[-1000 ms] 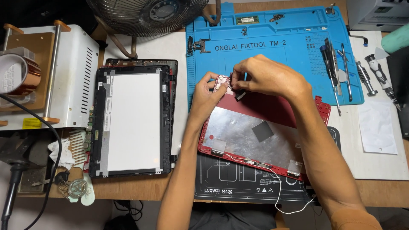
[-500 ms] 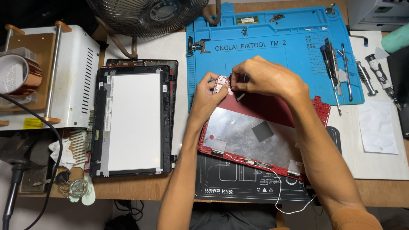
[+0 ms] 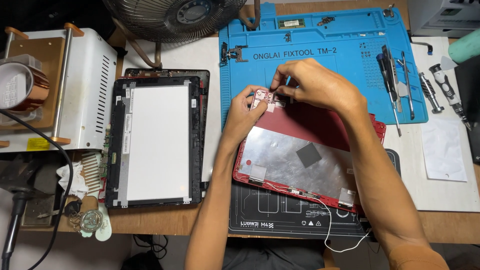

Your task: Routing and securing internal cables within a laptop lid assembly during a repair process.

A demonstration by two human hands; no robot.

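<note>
Left hand (image 3: 245, 107) pinches one small pink-and-metal hinge part (image 3: 262, 98) between thumb and fingers, grip closed on it. Right hand (image 3: 312, 82) meets it from above, fingertips pressed together on the same part's right end. The part sits at the far edge of one red laptop lid (image 3: 305, 155), which lies open-side up with silver foil lining, one grey square pad and one thin white cable trailing off its near edge. The lid rests partly on one blue work mat (image 3: 320, 45) and one black mat (image 3: 280, 217). One bare display panel (image 3: 157, 142) lies left on the table (image 3: 450, 200). Several screwdrivers (image 3: 400, 80) lie right.
</note>
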